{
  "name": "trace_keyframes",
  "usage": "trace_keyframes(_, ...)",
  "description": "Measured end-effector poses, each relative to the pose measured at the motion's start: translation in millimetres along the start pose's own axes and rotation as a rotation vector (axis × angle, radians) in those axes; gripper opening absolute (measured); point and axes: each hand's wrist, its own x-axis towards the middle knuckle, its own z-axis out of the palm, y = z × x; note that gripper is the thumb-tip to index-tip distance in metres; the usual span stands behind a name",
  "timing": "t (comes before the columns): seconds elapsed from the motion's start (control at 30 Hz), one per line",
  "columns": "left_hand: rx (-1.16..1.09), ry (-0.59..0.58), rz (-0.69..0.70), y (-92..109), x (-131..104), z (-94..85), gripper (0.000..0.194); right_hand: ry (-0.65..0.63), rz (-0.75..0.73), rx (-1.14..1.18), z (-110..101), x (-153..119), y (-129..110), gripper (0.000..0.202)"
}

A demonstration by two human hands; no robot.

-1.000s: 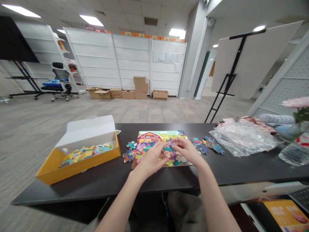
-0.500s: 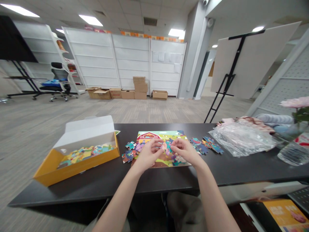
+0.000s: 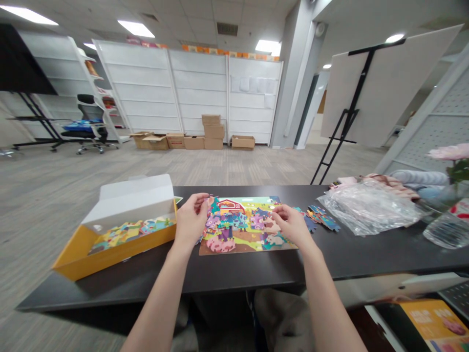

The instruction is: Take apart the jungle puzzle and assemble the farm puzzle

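A farm-picture puzzle board (image 3: 242, 247) with a red barn lies flat on the dark table, several colourful jigsaw pieces resting on it. My left hand (image 3: 192, 222) is at the board's left edge, its fingertips closed on a teal and pink jigsaw piece (image 3: 213, 204) over the upper-left corner. Over the right part of the board, my right hand (image 3: 293, 226) has thumb and fingers drawn together; what is between them is too small to make out. Loose jigsaw pieces (image 3: 324, 217) lie to the right of that hand. Pieces left of the board are mostly hidden behind my left hand.
On the left stands an open yellow box (image 3: 124, 249) holding more pieces, its white lid raised. A crumpled clear plastic bag (image 3: 370, 208) and folded cloths (image 3: 394, 183) are at the right, near a clear vase (image 3: 449, 222) with a pink flower.
My hands were close together over the middle of the board. The left has moved left to the board's edge, uncovering the middle; the right has shifted slightly right.
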Motion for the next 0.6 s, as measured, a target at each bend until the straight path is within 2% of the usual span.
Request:
trace_keyframes(0.07,0.079,0.006,0.019,-2.8,1.7,0.0,0.026,0.029,-0.025,-0.069,-0.1,0.6,3.4,0.017)
trace_keyframes(0.27,0.268,0.010,-0.010,-17.4,6.9,8.0,0.022,0.013,-0.041,-0.096,1.6,0.5,3.8,0.017)
trace_keyframes(0.43,0.417,-0.032,-0.030,-29.0,11.8,10.8,0.019,0.070,0.063,-0.242,-15.4,1.5,18.8,0.013)
trace_keyframes(0.6,0.576,-0.068,-0.004,-25.5,9.3,10.0,0.023,0.086,0.065,-0.474,-27.9,1.4,34.7,0.014)
